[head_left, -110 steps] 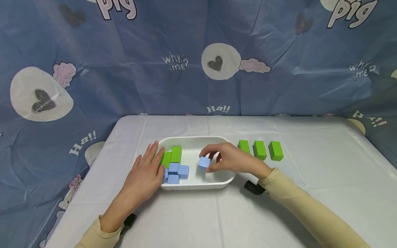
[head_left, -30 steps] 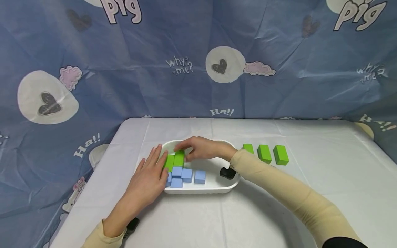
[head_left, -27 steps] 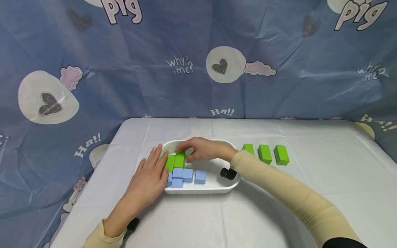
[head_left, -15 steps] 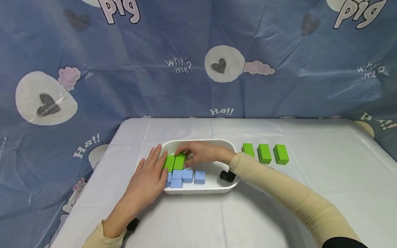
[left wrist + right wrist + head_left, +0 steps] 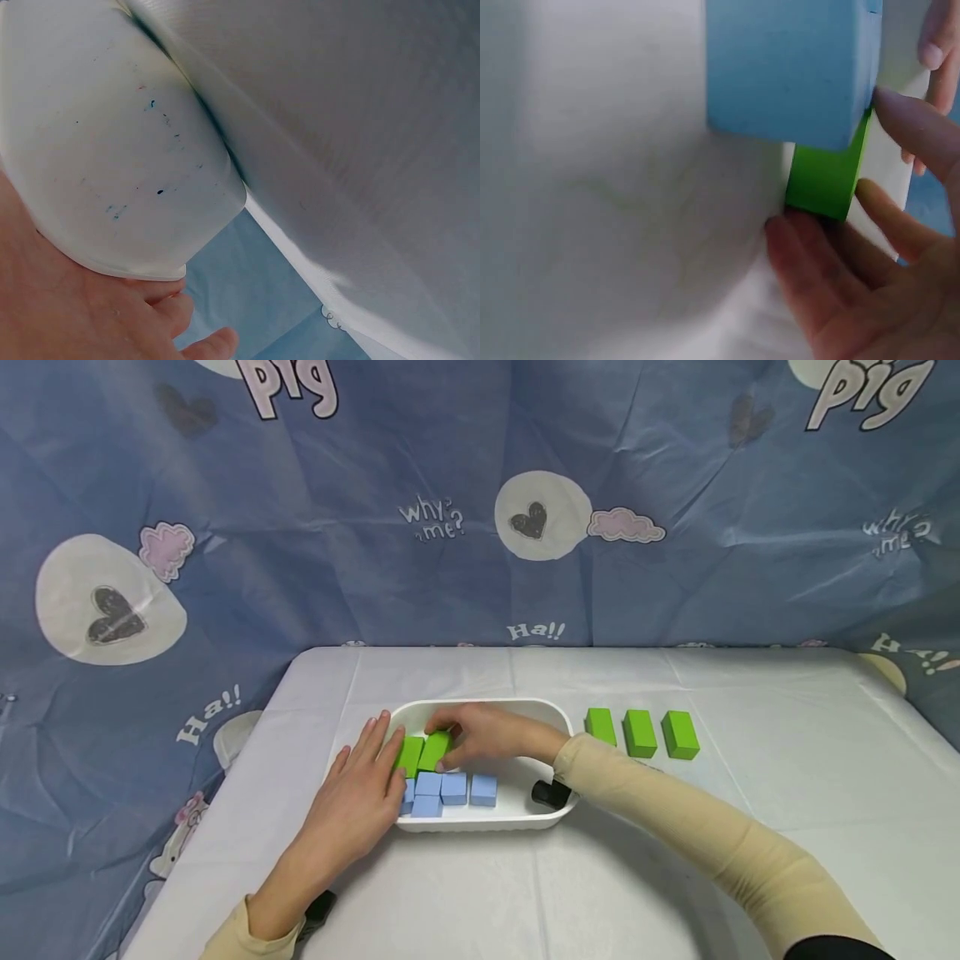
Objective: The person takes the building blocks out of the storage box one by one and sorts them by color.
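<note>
My right hand (image 5: 483,733) reaches into a white tray (image 5: 480,826) and pinches a green block (image 5: 434,752) between thumb and fingers. That block leans slightly aslant beside a second green block (image 5: 409,755). Fingertips meet its end in the right wrist view, where a blue cube (image 5: 784,71) looms in front of the green block (image 5: 821,184). Several blue cubes (image 5: 429,783) sit together on the tray's near side, and a lone blue cube (image 5: 483,790) lies just right of them. My left hand (image 5: 351,802) rests with straight fingers over the tray's left end, hiding part of it.
Three green blocks (image 5: 640,733) stand in a row on the white-covered table (image 5: 787,760), right of the tray. A blue printed cloth (image 5: 375,568) hangs behind the table. In the left wrist view the tray's outer wall (image 5: 112,150) fills much of the frame.
My right hand has set a blue cube down in the tray and moved left to a green block. That block has shifted slightly toward me and turned aslant. My left hand stays put.
</note>
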The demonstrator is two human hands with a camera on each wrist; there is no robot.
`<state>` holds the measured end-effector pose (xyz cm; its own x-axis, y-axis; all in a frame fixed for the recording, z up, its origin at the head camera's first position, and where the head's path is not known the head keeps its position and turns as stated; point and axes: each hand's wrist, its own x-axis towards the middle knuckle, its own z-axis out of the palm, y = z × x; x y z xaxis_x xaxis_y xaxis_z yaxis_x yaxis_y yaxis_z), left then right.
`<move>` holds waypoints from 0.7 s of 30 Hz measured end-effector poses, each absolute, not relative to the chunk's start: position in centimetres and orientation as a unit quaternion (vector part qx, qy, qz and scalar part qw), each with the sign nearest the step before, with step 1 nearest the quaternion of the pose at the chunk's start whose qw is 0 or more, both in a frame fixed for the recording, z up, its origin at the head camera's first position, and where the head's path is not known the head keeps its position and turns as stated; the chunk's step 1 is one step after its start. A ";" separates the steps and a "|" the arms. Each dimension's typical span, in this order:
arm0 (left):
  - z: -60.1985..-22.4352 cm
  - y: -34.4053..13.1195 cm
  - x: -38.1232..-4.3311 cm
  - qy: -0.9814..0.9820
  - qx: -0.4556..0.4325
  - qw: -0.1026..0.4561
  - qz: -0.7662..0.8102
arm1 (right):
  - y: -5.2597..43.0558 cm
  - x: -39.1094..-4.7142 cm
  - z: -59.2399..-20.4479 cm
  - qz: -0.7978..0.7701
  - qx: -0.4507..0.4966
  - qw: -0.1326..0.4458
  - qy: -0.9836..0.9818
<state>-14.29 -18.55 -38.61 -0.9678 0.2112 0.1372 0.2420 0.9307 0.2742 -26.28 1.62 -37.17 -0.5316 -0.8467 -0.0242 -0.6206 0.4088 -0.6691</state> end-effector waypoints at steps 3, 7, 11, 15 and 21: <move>-38.6 -18.6 -14.3 -0.981 -0.115 0.053 -0.144 | 1.5 -26.1 -37.2 -0.292 -0.439 0.162 0.834; -38.6 -18.6 -14.2 -0.982 -0.115 0.052 -0.144 | 1.4 -26.0 -37.3 -0.276 -0.430 0.145 0.848; -38.6 -18.5 -14.2 -0.981 -0.114 0.052 -0.146 | 1.4 -26.0 -37.4 -0.273 -0.421 0.142 0.853; -38.6 -18.5 -14.3 -0.981 -0.114 0.052 -0.148 | 1.4 -26.0 -37.4 -0.276 -0.411 0.144 0.857; -38.7 -18.5 -14.3 -0.981 -0.113 0.051 -0.148 | 1.6 -26.1 -37.5 -0.294 -0.416 0.154 0.847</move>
<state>-14.26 -18.52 -38.69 -0.9692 0.2065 0.1338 0.2368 0.9306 0.2793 -26.07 1.61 -37.47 -0.6063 -0.7950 -0.0159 -0.6144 0.4810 -0.6254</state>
